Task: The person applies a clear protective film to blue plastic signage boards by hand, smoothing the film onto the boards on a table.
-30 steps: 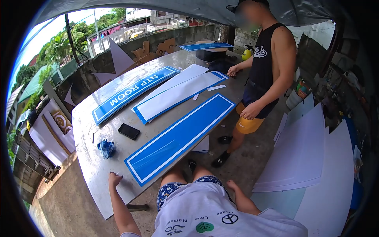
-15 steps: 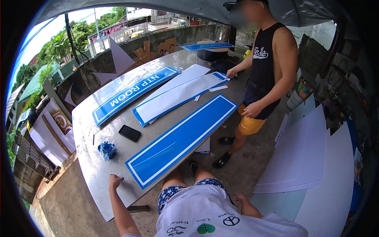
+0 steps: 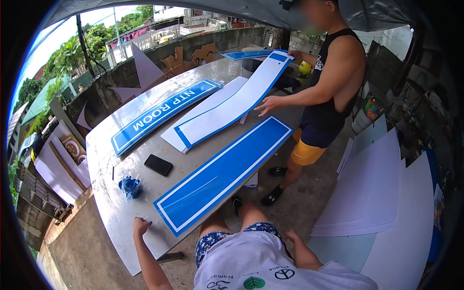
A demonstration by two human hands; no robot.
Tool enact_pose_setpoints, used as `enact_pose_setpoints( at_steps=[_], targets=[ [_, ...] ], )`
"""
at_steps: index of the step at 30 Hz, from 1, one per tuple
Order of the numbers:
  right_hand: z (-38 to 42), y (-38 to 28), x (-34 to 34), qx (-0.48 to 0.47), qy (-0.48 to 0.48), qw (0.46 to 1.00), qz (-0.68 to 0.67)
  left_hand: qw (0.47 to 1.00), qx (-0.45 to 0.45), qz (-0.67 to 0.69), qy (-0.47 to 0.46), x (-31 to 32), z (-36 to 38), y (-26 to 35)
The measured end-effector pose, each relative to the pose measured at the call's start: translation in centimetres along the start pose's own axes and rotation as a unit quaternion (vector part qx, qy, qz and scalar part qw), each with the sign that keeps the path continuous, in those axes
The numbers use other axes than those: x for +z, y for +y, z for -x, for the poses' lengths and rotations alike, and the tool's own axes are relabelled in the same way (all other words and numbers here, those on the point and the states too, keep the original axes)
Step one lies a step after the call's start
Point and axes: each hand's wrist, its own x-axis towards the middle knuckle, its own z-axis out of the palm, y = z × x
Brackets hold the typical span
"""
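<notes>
My left hand [image 3: 141, 226] is at the near left edge of the table, its fingers curled in a pinch; what they hold, if anything, is too small to name. Beside my right thigh hangs my right hand [image 3: 292, 236], away from the table, its fingers mostly hidden. A long blue sign panel with a white border [image 3: 222, 176] lies along the table edge in front of me. Crumpled blue film [image 3: 130, 187] sits near my left hand, with a black phone [image 3: 158, 165] beyond it.
Across the table [image 3: 104, 169], a co-worker [image 3: 333, 82] holds up a white-faced strip with blue edges [image 3: 237, 104]. Signs reading NTP ROOM [image 3: 164, 113] lie stacked at the far left. Large white sheets [image 3: 362, 183] lean at the right.
The co-worker has lifted the far end of the white-faced strip off the table and turned toward it, the other hand now reaching under it. My hands have barely moved.
</notes>
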Motion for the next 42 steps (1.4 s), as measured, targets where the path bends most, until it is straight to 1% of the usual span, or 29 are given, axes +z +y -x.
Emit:
enact_pose_setpoints(
  at_steps=[2,4,6,7,8,9,10,12,13,14,15,16,18,19,20,21,23,24,26,27,28,30,34,36,37,38,40,41,42],
  targets=[
    [1.2,-1.5,-0.1,0.005,0.035,0.999,-0.03,1.0,0.006,-0.012,0.014,0.5,-0.3,-0.5],
    [2.8,-3.3,-0.9,0.012,0.032,0.998,-0.052,0.999,0.015,-0.023,0.03,0.4,-0.4,-0.6],
    [3.0,-6.1,-1.9,0.018,0.028,0.997,-0.075,1.0,0.002,-0.004,-0.004,-0.2,-0.1,-0.2],
    [2.8,-7.6,-2.4,-0.022,0.035,0.994,-0.099,1.0,0.0,-0.005,-0.003,-0.4,-0.1,-0.3],
    [2.6,-9.3,-3.1,-0.061,0.04,0.99,-0.121,0.999,0.002,0.018,-0.028,-0.7,-0.1,-0.3],
    [3.3,-11.6,-3.7,-0.097,0.077,0.984,-0.125,0.998,0.002,0.041,-0.052,-1.0,0.1,-0.4],
    [4.0,-14.2,-3.8,-0.132,0.113,0.976,-0.128,0.998,-0.003,0.039,-0.051,-1.1,0.1,-0.7],
    [4.3,-19.4,-3.8,-0.26,0.163,0.944,-0.121,0.982,0.043,0.162,-0.086,-1.3,-0.1,-1.5],
    [5.4,-22.6,-3.3,-0.332,0.17,0.922,-0.104,0.983,0.037,0.16,-0.086,-1.8,0.4,-1.5],
    [7.4,-26.3,-2.6,-0.403,0.176,0.894,-0.087,0.977,0.032,0.19,-0.087,-2.6,1.3,-0.6],
    [10.8,-30.2,-1.7,-0.442,0.145,0.882,-0.078,0.971,0.027,0.22,-0.088,-3.1,2.1,0.2],
    [14.1,-33.7,-0.3,-0.48,0.114,0.867,-0.069,0.972,0.021,0.22,-0.084,-3.3,2.5,0.5],
    [17.5,-38.6,3.7,-0.495,0.009,0.869,-0.009,0.941,0.059,0.321,-0.092,-3.7,3.4,0.9],
    [20.0,-40.6,5.7,-0.517,-0.046,0.854,0.022,0.931,0.044,0.342,-0.117,-4.4,4.4,1.8],
    [21.9,-42.1,7.6,-0.538,-0.104,0.835,0.055,0.912,0.051,0.382,-0.141,-4.7,4.8,2.1],
    [22.7,-43.0,9.8,-0.542,-0.121,0.83,0.059,0.891,0.056,0.421,-0.162,-4.9,5.4,2.3],
    [24.3,-44.1,14.2,-0.632,-0.067,0.754,0.166,0.88,0.028,0.442,-0.17,-5.5,7.0,3.7],
    [24.6,-44.6,15.7,-0.64,-0.089,0.745,0.167,0.872,0.033,0.461,-0.161,-5.5,7.6,4.1],
    [24.9,-45.4,18.5,-0.626,-0.108,0.752,0.178,0.855,0.038,0.494,-0.152,-4.9,7.9,4.1],
    [25.1,-45.4,19.2,-0.632,-0.099,0.749,0.172,0.843,0.044,0.519,-0.134,-4.4,8.1,4.3],
    [25.1,-45.4,19.8,-0.637,-0.114,0.743,0.172,0.827,0.047,0.547,-0.117,-4.3,8.6,4.9],
    [24.8,-45.1,20.6,-0.633,-0.084,0.754,0.154,0.821,0.084,0.557,-0.092,-3.6,8.7,5.0],
    [24.4,-45.0,20.5,-0.631,-0.102,0.753,0.156,0.815,0.087,0.569,-0.063,-3.7,10.6,7.9],
    [24.5,-44.4,20.7,-0.634,-0.105,0.751,0.154,0.779,0.091,0.619,-0.037,-3.3,11.0,9.1],
    [24.5,-44.0,20.8,-0.635,-0.095,0.751,0.152,0.781,0.082,0.619,-0.013,-2.8,10.8,9.4],
    [24.5,-43.6,20.9,-0.637,-0.085,0.752,0.15,0.781,0.077,0.619,-0.01,-2.3,10.8,9.8],
    [24.5,-43.1,21.0,-0.637,-0.091,0.751,0.146,0.81,0.091,0.575,0.073,-2.0,10.9,11.5],
    [24.7,-42.9,20.8,-0.632,-0.096,0.756,0.142,0.798,0.103,0.585,0.1,-2.0,11.1,12.5],
    [24.8,-42.8,20.7,-0.627,-0.101,0.76,0.138,0.798,0.099,0.585,0.102,-1.9,10.9,13.1]
  ],
)
